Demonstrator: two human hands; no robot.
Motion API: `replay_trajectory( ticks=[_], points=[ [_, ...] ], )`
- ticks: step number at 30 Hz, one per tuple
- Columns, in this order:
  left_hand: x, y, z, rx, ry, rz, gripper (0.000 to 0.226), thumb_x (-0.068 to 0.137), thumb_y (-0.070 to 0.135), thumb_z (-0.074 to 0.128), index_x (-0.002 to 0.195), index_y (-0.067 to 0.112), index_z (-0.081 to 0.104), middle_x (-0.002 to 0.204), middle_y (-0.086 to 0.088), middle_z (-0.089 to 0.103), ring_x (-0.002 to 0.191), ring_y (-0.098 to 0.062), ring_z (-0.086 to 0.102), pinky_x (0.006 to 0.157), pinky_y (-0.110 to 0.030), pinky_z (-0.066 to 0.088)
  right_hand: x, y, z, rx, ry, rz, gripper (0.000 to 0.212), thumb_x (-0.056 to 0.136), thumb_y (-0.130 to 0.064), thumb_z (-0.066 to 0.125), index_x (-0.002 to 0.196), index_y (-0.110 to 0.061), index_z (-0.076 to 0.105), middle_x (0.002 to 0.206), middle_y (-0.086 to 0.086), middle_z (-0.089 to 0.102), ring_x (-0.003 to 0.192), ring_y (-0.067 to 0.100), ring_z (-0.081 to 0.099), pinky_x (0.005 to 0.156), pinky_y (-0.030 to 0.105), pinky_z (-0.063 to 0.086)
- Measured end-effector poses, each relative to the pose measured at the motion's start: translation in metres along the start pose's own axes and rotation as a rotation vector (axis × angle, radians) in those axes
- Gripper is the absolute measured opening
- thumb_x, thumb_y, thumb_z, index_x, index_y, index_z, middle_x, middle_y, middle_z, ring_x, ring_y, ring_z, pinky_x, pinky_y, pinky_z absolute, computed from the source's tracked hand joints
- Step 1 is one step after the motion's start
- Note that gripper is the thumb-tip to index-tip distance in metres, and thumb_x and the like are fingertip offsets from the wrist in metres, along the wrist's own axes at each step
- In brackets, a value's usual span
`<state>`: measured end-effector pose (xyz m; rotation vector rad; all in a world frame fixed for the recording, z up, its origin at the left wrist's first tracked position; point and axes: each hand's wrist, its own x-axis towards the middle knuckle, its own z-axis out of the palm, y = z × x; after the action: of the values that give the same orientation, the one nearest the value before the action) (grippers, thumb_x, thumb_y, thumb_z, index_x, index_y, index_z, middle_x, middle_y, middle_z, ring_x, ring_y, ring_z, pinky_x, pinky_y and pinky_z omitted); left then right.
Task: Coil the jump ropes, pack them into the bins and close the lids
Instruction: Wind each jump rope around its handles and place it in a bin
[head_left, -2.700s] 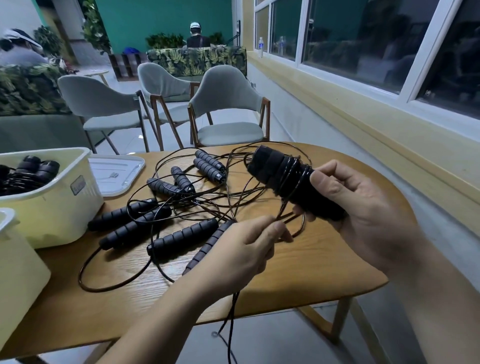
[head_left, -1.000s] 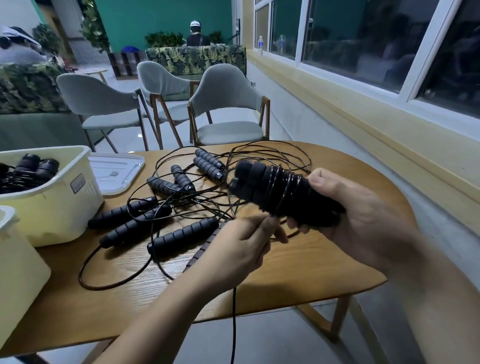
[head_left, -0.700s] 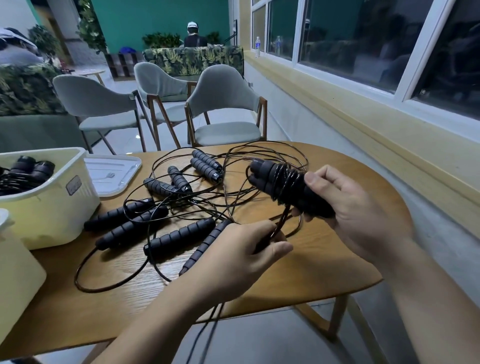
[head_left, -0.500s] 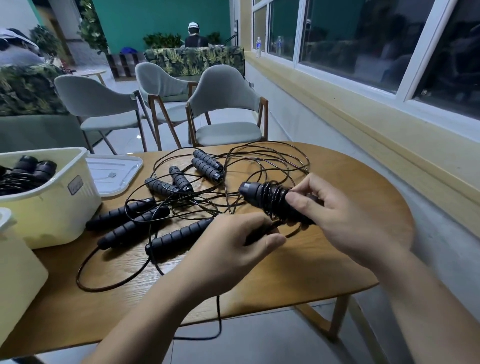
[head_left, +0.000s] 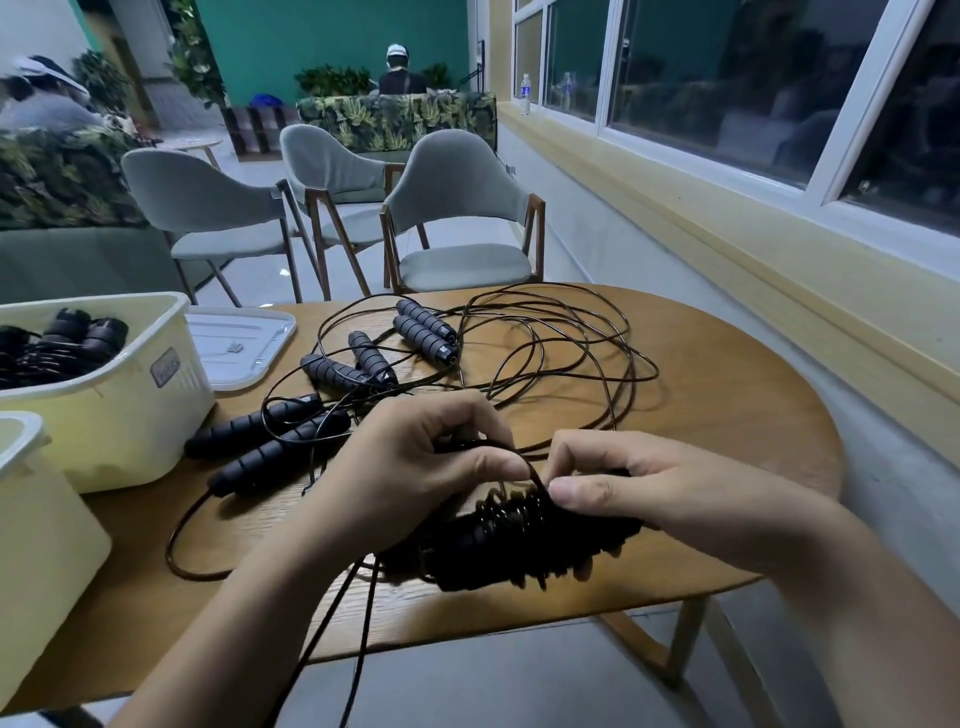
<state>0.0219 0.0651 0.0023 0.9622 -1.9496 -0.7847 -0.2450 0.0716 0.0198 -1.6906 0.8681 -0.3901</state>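
Jump rope (head_left: 519, 540) lower; bin label (head_left: 165, 367) illegible.

One wide-angle camera on the person's head looks forward and down over the surface (head_left: 727, 415). Nearest the lens, low in the middle, are the left hand (head_left: 405, 467) and right hand (head_left: 649, 488), both gripping a rope (head_left: 519, 535); the forearms (head_left: 223, 639) run off the bottom edge. The left edge cuts off two bins (head_left: 130, 415). Farther ahead stand chairs (head_left: 457, 208), and windows (head_left: 727, 78) slant along the upper right.
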Motion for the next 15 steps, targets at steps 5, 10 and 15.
replay_trajectory(
  ticks=[5,10,15],
  points=[
    [0.003,-0.010,0.004,-0.099,-0.031,-0.035,0.031,0.090,0.052,0.072,0.087,0.022,0.075,0.078,-0.025,0.065,0.066,-0.034,0.059,0.060,-0.043,0.042,-0.005,-0.002,-0.003,0.210,-0.072,-0.114,0.031,0.106,-0.030,0.061,0.110,0.001,0.055,0.099,0.021,0.073,0.089,0.038,0.073,0.069,0.036,0.048],
    [0.005,-0.044,0.022,-0.128,-0.038,-0.216,0.009,0.091,0.025,0.078,0.100,0.027,0.076,0.089,0.006,0.072,0.085,-0.013,0.067,0.084,-0.036,0.057,-0.006,-0.002,-0.006,0.415,-0.020,-0.239,0.024,0.104,-0.029,0.062,0.104,-0.005,0.057,0.100,0.023,0.067,0.086,0.042,0.070,0.069,0.037,0.050],
    [0.000,-0.028,0.048,-0.115,-0.057,-0.267,0.031,0.110,0.018,0.054,0.094,-0.005,0.067,0.056,0.000,0.046,0.050,-0.016,0.042,0.050,-0.029,0.034,-0.005,-0.002,-0.009,0.552,0.078,-0.327,0.027,0.106,-0.031,0.060,0.110,-0.004,0.054,0.110,0.027,0.064,0.091,0.044,0.068,0.073,0.036,0.054]
  ],
)
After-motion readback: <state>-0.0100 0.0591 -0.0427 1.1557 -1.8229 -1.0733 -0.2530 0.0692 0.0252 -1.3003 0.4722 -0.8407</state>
